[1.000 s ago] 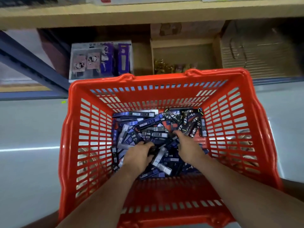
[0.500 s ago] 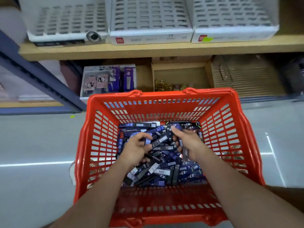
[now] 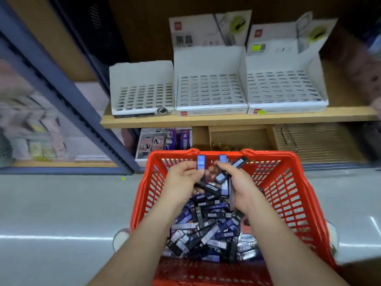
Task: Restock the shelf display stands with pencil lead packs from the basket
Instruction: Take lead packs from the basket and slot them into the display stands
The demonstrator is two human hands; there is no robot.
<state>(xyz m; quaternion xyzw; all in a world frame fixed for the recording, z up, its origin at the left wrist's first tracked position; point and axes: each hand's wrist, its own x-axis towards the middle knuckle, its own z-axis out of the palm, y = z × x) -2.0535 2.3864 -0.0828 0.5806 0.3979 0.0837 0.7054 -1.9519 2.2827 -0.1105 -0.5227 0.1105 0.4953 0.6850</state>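
The shelf (image 3: 237, 119) runs beyond the fingers, carrying three white stands (image 3: 210, 91) side by side. The red basket (image 3: 288, 193) sits under both hands, loose packs (image 3: 206, 230) heaped in it below the fingers. The left hand (image 3: 181, 180) has fingers curled round a few packs, an HB pack (image 3: 201, 165) standing upright among them; the right hand (image 3: 243, 184), just beside, has fingers clamped on several more

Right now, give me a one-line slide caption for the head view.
Left hand and right hand hold lead packs over the red basket, below three white stands on the shelf.
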